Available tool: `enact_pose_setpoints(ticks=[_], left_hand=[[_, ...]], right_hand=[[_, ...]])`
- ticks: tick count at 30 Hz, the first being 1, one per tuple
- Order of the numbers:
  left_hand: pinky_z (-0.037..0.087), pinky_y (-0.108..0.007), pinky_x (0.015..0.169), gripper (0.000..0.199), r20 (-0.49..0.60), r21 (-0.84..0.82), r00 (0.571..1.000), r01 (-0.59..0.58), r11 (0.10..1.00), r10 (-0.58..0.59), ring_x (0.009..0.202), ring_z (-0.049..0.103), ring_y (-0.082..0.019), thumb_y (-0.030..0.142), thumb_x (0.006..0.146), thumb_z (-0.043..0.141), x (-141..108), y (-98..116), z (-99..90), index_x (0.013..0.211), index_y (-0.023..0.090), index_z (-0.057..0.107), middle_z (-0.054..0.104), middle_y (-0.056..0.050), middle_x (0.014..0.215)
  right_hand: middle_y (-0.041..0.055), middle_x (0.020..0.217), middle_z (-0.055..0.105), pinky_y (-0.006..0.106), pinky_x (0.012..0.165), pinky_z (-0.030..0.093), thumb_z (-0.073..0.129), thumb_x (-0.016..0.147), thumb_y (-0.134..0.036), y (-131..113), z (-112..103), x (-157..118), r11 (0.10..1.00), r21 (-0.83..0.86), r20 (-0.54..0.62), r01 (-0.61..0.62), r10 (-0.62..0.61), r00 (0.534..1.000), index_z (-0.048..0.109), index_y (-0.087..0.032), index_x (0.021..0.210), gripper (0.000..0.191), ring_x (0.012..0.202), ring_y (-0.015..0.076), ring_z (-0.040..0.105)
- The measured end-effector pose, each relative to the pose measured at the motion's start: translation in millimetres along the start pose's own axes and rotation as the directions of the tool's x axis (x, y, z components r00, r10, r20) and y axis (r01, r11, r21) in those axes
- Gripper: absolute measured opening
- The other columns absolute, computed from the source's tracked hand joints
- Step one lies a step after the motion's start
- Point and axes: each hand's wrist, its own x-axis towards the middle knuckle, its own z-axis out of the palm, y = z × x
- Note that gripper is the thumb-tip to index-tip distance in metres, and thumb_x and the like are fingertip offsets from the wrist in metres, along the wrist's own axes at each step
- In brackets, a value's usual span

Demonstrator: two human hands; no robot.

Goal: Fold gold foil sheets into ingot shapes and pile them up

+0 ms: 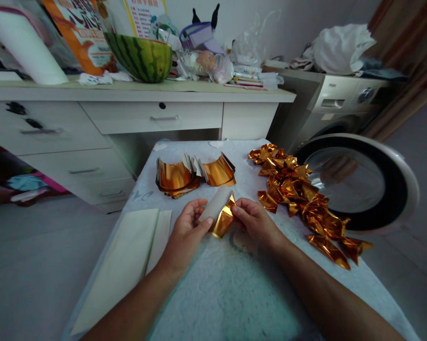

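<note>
Over the middle of the table, my left hand [191, 227] pinches a partly folded sheet of gold foil paper [223, 219] together with its pale, whitish flap. My right hand [255, 219] grips the foil's upper right corner between thumb and fingers. Just beyond my hands stand two curved stacks of gold foil sheets, a left stack [176, 176] and a right stack [217, 169]. To the right lies a heap of folded gold foil pieces [288, 182]. Pale paper sheets [124, 253] rest flat beside my left forearm.
A cloth-covered table [213, 293] bears all this. Behind it is a white desk [192, 94] with drawers, holding a cut watermelon [138, 58] and plastic bags. At the right, a washing machine's open round door [407, 182] reaches close to the table's edge.
</note>
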Motion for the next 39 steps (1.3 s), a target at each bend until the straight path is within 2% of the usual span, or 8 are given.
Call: enact_pose_setpoints(ticks=[3, 5, 11, 15, 23, 28, 33, 39], left_hand=[[0.045, -0.033, 0.091, 0.049, -0.123, 0.106, 0.985, -0.111, 0.988, 0.124, 0.109, 0.054, -0.021, 0.034, 0.079, 0.069, 2, 1, -4.7, 0.123, 0.022, 0.052, 0.056, -0.005, 0.113], [0.044, -0.034, 0.094, 0.049, -0.105, 0.082, 0.985, -0.130, 0.988, 0.138, 0.114, 0.053, -0.022, 0.037, 0.080, 0.068, 4, 2, -6.2, 0.123, 0.022, 0.052, 0.057, -0.007, 0.118], [0.048, -0.026, 0.064, 0.060, 0.101, -0.110, 0.994, 0.043, 0.993, -0.032, 0.069, 0.062, -0.014, 0.035, 0.077, 0.073, 5, 4, -1.0, 0.128, 0.021, 0.045, 0.066, 0.001, 0.083], [0.045, -0.022, 0.056, 0.046, 0.132, -0.115, 0.989, 0.080, 0.990, -0.065, 0.059, 0.059, -0.011, 0.030, 0.075, 0.072, 3, 6, 3.3, 0.116, 0.020, 0.053, 0.065, 0.002, 0.075], [0.048, -0.023, 0.059, 0.031, 0.005, -0.055, 1.000, 0.029, 0.998, -0.029, 0.064, 0.061, -0.013, 0.031, 0.081, 0.066, 1, 4, 4.9, 0.109, 0.022, 0.056, 0.065, 0.002, 0.075], [0.048, -0.023, 0.057, 0.027, -0.005, -0.038, 0.999, 0.036, 0.999, -0.037, 0.062, 0.060, -0.013, 0.033, 0.077, 0.070, 3, 5, 4.6, 0.097, 0.019, 0.060, 0.065, 0.002, 0.073], [0.045, -0.022, 0.051, 0.030, -0.013, 0.006, 0.997, 0.076, 0.997, -0.076, 0.058, 0.059, -0.013, 0.033, 0.074, 0.072, 3, 3, 4.8, 0.097, 0.018, 0.060, 0.064, 0.001, 0.070], [0.044, -0.022, 0.050, 0.029, -0.041, 0.038, 0.998, 0.051, 0.998, -0.050, 0.056, 0.058, -0.013, 0.035, 0.078, 0.069, 4, -3, 4.3, 0.099, 0.020, 0.058, 0.064, 0.002, 0.069]], right_hand=[[-0.0045, 0.061, 0.043, 0.022, 0.049, 0.027, 0.055, 0.088, -0.053, -1, 4, -2, 0.994, -0.098, 0.031, 0.040, -0.037, 0.999, 0.051, -0.019, 0.074, 0.037, 0.053, 0.0090, 0.035], [-0.0035, 0.064, 0.045, 0.022, 0.052, 0.030, 0.053, 0.090, -0.047, -3, 7, -4, 0.980, -0.179, 0.090, 0.086, -0.071, 0.993, 0.050, -0.019, 0.073, 0.033, 0.057, 0.0098, 0.039], [-0.0036, 0.065, 0.048, 0.023, 0.056, 0.032, 0.052, 0.091, -0.033, -8, 13, -9, 0.916, -0.333, 0.259, 0.225, -0.140, 0.956, 0.055, -0.017, 0.076, 0.022, 0.061, 0.0098, 0.041], [-0.0041, 0.063, 0.047, 0.022, 0.054, 0.031, 0.054, 0.090, -0.032, -6, 13, -9, 0.927, -0.309, 0.243, 0.214, -0.141, 0.960, 0.055, -0.017, 0.075, 0.021, 0.058, 0.0091, 0.040], [-0.0014, 0.072, 0.054, 0.023, 0.057, 0.037, 0.054, 0.090, -0.036, -3, 13, -10, 0.992, -0.062, 0.197, 0.112, -0.098, 0.975, 0.054, -0.018, 0.083, 0.019, 0.063, 0.0109, 0.048], [-0.0013, 0.069, 0.054, 0.023, 0.055, 0.036, 0.054, 0.089, -0.033, -7, 12, -10, 0.986, -0.136, 0.164, 0.099, -0.076, 0.984, 0.056, -0.018, 0.081, 0.018, 0.062, 0.0112, 0.047], [-0.0019, 0.068, 0.054, 0.023, 0.056, 0.036, 0.054, 0.088, -0.027, -9, 9, -9, 0.957, -0.258, 0.155, 0.129, -0.091, 0.984, 0.057, -0.017, 0.078, 0.014, 0.062, 0.0108, 0.047], [-0.0024, 0.069, 0.054, 0.022, 0.056, 0.036, 0.053, 0.089, -0.027, -5, 11, -9, 0.974, -0.190, 0.161, 0.125, -0.095, 0.982, 0.057, -0.018, 0.082, 0.013, 0.062, 0.0102, 0.047]])
